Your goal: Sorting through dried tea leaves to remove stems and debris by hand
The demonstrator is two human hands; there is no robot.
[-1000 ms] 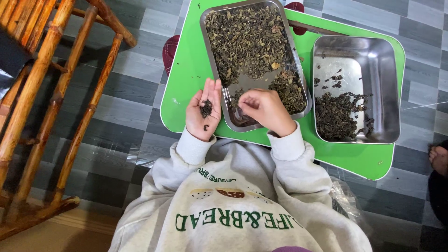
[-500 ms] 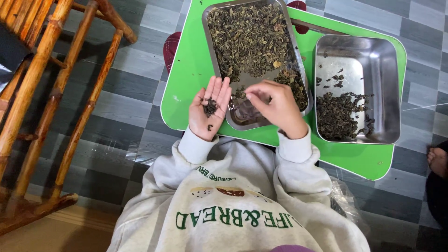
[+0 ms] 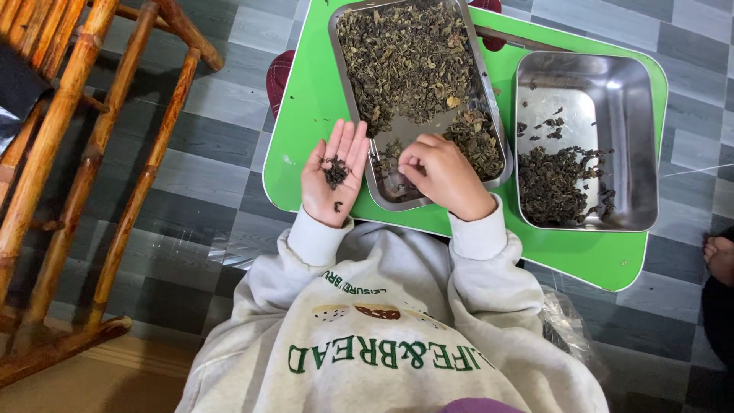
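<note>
On green worktop [image 3: 313, 99]: dark dried leaves [image 3: 405, 65] fill left steel tray [image 3: 345, 84].
Left hand [image 3: 334, 174]: now lifted clear, fingers open, palm holding more dark bits [image 3: 335, 171].
Right hand [image 3: 442, 174]: fingers pinched on tray leaves, as before.

Over on the left, a bamboo chair [image 3: 73, 160] stands on the grey checkered floor [image 3: 206, 183]. A dark red stool [image 3: 280, 76] peeks out from under the green table [image 3: 612, 260]. At the right edge, another person's bare foot [image 3: 720, 256] rests on the floor. Crinkled clear plastic [image 3: 569, 329] lies beside the cream sweatshirt [image 3: 382, 336].
</note>
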